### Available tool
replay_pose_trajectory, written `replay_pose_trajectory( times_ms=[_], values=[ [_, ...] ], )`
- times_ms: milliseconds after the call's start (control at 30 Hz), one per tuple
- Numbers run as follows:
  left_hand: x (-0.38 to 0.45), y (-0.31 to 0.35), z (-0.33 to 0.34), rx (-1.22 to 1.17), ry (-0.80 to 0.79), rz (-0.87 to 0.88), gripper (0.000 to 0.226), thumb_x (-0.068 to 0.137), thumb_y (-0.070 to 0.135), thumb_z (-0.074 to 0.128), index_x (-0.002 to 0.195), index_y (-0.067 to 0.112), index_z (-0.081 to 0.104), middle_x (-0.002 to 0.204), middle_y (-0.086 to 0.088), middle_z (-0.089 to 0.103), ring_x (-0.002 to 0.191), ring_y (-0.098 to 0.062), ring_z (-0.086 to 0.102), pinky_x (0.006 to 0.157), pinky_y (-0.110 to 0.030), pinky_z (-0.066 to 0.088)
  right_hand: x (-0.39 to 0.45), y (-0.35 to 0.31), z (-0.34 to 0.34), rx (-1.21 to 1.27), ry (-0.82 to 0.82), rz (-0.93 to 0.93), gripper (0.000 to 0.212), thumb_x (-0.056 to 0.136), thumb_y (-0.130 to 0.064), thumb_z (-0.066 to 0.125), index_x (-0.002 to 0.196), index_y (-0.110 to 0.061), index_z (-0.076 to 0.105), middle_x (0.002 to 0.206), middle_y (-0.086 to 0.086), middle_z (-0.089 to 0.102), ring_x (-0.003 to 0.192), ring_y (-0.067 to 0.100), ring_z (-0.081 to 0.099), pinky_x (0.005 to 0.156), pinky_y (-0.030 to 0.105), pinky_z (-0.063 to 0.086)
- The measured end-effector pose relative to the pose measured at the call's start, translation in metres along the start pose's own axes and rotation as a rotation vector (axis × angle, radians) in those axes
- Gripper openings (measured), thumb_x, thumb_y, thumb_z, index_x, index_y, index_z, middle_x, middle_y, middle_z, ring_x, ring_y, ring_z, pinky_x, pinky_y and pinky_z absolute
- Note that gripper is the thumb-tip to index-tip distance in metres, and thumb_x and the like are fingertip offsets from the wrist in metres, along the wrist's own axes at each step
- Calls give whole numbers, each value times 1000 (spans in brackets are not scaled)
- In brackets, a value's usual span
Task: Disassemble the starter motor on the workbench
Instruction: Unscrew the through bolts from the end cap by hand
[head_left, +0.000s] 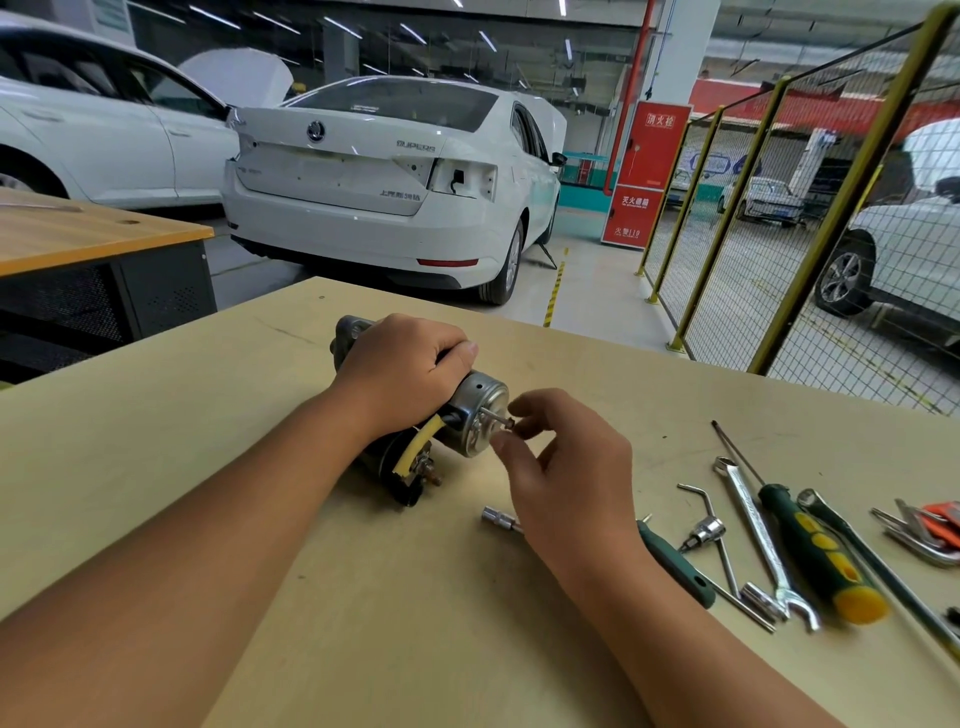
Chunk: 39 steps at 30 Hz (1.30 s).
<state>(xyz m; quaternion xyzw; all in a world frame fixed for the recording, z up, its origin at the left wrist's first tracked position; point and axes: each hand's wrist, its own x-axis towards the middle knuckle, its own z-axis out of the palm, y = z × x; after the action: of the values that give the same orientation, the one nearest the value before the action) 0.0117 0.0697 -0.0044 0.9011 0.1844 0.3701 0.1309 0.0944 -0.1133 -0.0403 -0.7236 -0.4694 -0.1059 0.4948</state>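
A: What sits on the surface (363, 597), and where?

B: A starter motor (470, 415) lies on its side just above the centre of the pale wooden surface. Its shiny round end cap faces toward three o'clock. A yellow cable (415, 449) curls out at its six o'clock side.

A: What are the hands doing?

B: The left hand (400, 374) lies over the motor body, fingers curled round it, gripping it against the surface. The right hand (561, 467) is at the three o'clock side of the end cap. Its thumb and fingers (524, 415) are narrow, pinching the head of a long bolt (496, 418) that sticks out of the cap.

A: Any tools?

B: Yes, toward four o'clock of the motor. A small socket (496, 518) lies near the right wrist. Further out are a green-handled tool (675, 566), a bent bar with a socket (709, 530), a spanner (758, 540), a green and yellow screwdriver (815, 545), and a bunch of hex keys (919, 535) at the right edge.

A: And beyond the surface?

B: At twelve o'clock, a white car (379, 182) seen from behind, and a yellow mesh fence (779, 218) toward two o'clock.
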Motion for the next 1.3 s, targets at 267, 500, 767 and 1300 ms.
replay_pose_trajectory(
  times_ms=[267,500,767,1300],
  values=[
    [0,0,0,-3,1,5,40,95,47,43,69,24,63,63,5,61,66,-15,57,61,-29,35,0,4,1,-27,-47,19,9,93,-38,69,97,-32,65,83,-16,63,73,7,56,66,32,46],
    [0,-1,0,3,-4,3,41,95,48,43,71,23,64,64,5,62,67,-17,58,62,-32,41,-1,6,1,-25,-50,42,20,94,-47,61,87,-29,65,78,-15,62,73,7,56,65,35,46],
    [0,0,-1,-3,-5,3,43,95,48,43,73,20,66,65,3,63,69,-19,60,66,-36,49,-1,8,1,-19,-61,51,17,92,-48,61,95,-32,66,84,-17,63,81,7,59,70,35,50],
    [0,2,-2,-8,-8,0,42,95,47,43,68,21,61,62,3,61,66,-21,58,63,-36,47,0,4,-1,-5,-8,112,36,83,-67,63,111,-44,58,80,-23,60,75,0,57,64,30,47]
  ],
)
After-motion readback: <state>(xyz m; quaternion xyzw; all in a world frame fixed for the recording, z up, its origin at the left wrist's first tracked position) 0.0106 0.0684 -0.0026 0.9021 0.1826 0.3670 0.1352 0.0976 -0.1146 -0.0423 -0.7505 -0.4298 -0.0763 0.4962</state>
